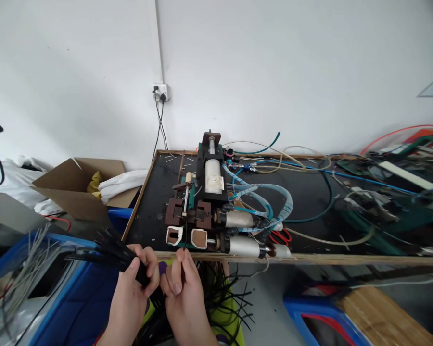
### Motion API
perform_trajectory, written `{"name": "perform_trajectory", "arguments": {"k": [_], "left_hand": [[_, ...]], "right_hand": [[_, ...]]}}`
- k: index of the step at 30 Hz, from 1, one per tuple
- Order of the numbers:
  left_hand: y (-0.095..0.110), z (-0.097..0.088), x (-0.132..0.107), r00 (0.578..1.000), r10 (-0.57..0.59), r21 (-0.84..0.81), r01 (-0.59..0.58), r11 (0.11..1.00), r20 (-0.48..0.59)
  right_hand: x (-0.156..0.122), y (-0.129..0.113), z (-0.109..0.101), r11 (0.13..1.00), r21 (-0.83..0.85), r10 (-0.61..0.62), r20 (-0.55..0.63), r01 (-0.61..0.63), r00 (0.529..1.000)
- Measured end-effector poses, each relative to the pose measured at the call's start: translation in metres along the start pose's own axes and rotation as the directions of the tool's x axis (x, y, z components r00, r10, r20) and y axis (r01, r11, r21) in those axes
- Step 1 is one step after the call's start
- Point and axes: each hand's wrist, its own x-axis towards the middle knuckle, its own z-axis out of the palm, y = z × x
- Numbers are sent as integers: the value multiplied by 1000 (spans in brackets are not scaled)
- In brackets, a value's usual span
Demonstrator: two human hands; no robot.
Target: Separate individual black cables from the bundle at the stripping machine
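Observation:
My left hand (135, 283) is closed around a bundle of black cables (110, 252), whose ends fan out to the left. Just beside it, my right hand (184, 286) pinches a single thin black cable (185, 238) at the front edge of the bench. That cable runs up between the two brown, white-edged jaws (199, 238) of a pneumatic machine (213, 175). Below my hands, more black cables (234, 307) hang over a yellow-green surface in my lap area, partly hidden by my wrists.
The machine stands on a black, wood-rimmed bench (310, 192) with air cylinders (241, 246) and blue hoses (283, 206) to its right. A blue crate (82, 298) with grey wires is at left, an open cardboard box (79, 192) behind it. Another blue bin (303, 307) sits lower right.

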Motion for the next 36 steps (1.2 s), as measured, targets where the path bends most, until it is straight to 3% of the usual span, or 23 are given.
{"name": "perform_trajectory", "arguments": {"k": [7,22,31,36], "left_hand": [[4,0,1,999,-18,17,19,1000,-48],[9,-4,-2,999,-35,-85,35,996,-2],[11,-8,-10,1000,10,-32,-11,999,-21],[8,-5,-18,992,74,55,-68,996,-105]], "right_hand": [[7,0,1,999,22,39,15,-39,999],[7,-2,-2,997,6,79,18,-79,997],[6,-2,3,996,-84,-20,-7,19,1000],[-9,2,-2,951,-285,-134,-24,122,991]]}}
